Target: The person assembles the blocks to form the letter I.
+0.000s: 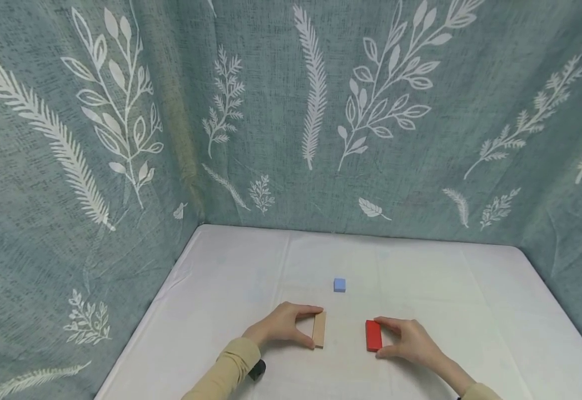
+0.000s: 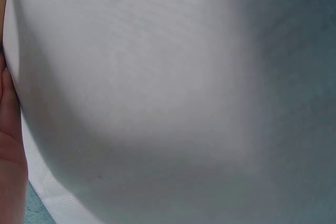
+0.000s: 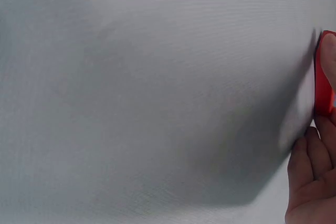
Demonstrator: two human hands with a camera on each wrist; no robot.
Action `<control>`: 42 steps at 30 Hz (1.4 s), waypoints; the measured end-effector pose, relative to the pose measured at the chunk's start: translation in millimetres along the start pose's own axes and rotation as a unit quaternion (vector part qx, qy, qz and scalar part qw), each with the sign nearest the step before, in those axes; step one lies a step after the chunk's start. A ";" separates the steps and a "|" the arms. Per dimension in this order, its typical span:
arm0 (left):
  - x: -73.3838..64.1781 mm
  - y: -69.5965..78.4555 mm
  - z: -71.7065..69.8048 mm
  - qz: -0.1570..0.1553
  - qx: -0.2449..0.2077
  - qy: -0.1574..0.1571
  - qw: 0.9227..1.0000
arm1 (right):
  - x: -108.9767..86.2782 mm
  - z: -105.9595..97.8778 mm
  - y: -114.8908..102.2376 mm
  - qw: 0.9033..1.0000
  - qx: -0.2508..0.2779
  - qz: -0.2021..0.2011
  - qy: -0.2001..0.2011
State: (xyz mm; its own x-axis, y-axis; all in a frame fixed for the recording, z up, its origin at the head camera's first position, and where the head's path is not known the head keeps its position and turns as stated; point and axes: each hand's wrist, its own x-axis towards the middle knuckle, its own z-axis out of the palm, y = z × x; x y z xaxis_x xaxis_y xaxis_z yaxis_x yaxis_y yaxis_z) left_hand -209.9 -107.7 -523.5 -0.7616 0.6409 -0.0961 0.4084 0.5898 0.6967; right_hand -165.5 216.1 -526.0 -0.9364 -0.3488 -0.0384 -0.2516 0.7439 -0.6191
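Observation:
My left hand (image 1: pixel 285 324) pinches a plain wooden block (image 1: pixel 319 330) by its two short ends, thumb at the near end and finger at the far one. To the right, a red block (image 1: pixel 373 335) is held the same way by my right hand (image 1: pixel 408 343). Both blocks lie on or just above the white cloth; I cannot tell which. A gap separates them. Beyond them sits a small blue cube (image 1: pixel 339 285), untouched. The right wrist view shows part of the red block (image 3: pixel 323 85) at its right edge; the left wrist view shows only a sliver of hand.
A white cloth (image 1: pixel 250 261) covers the table. Green-grey curtains with white leaf prints (image 1: pixel 280 111) hang behind it and along both sides. A small black object (image 1: pixel 257 370) shows beneath the left sleeve.

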 end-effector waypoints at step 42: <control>-2.5 -0.6 -0.2 0.003 -0.010 0.003 1.000 | -7.3 2.9 -0.1 0.999 -0.027 -0.025 0.017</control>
State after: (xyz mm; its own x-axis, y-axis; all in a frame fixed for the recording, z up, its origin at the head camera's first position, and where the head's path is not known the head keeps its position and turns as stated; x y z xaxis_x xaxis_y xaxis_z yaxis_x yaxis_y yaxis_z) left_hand -208.4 -109.7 -523.5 -0.7617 0.6420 -0.0875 0.4032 0.5754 0.7116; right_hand -157.9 216.9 -528.0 -0.9302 -0.3666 0.0190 -0.3100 0.7568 -0.5755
